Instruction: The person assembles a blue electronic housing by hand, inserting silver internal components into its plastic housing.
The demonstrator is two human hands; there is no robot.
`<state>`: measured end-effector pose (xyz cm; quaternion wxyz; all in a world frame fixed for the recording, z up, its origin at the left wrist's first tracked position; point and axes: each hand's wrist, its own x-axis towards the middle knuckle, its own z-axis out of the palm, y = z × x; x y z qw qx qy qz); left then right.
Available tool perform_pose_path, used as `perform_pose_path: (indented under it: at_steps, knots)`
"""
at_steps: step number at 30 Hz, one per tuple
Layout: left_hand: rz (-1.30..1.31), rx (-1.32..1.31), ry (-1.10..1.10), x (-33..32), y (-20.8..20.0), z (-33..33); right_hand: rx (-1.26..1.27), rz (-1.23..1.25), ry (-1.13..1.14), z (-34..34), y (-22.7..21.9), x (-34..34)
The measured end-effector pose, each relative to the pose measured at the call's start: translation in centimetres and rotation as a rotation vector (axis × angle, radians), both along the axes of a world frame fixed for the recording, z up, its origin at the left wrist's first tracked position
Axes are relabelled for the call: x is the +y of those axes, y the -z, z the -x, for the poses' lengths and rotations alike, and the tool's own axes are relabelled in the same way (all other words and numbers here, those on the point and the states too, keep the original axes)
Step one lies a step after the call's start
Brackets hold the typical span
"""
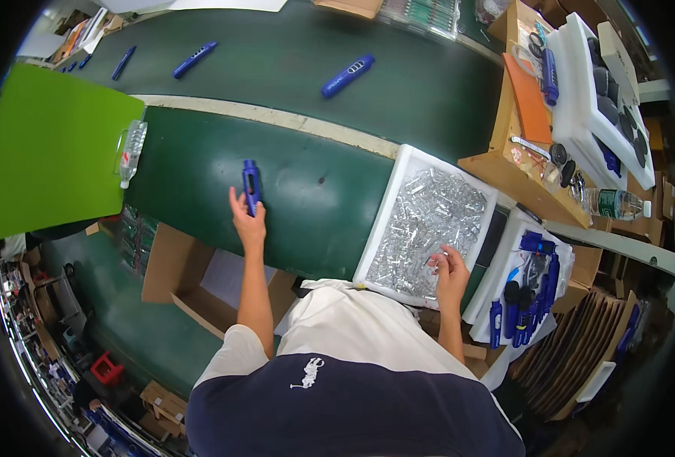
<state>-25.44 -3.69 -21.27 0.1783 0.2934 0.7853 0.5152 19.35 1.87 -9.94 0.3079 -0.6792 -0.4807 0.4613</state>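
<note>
My left hand (pixel 250 221) is closed around the lower end of a blue pen-shaped casing (pixel 251 183), held upright above the green bench. A dark slot-like window shows on the casing's side. To the right, my right hand (pixel 451 276) hovers over the front right part of a white foam tray (pixel 381 221). Its fingers are curled together at the tips. Whatever they pinch is too small to make out against the small clear plastic parts (pixel 429 221) that fill the tray.
Beyond a pale strip, more blue casings (pixel 348 75) lie spaced along a green surface. A green board (pixel 55 152) with a clear bottle (pixel 132 152) stands left. Below is a cardboard box (pixel 193 278). Right are a foam tray of blue parts (pixel 478 320) and a wooden shelf (pixel 497 152).
</note>
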Motion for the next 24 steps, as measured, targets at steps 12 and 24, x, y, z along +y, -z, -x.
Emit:
perform_pose_path:
  at_steps: [12, 24]
  knots:
    - [-0.056, -0.637, 0.828, 1.1, -18.0, -15.2, 0.802, -0.238, -0.291, 10.8, -8.6, 2.1]
    - [0.022, -1.072, 0.94, -0.5, -23.1, -18.0, 1.353, -0.152, 0.013, 9.7, -13.4, -0.1]
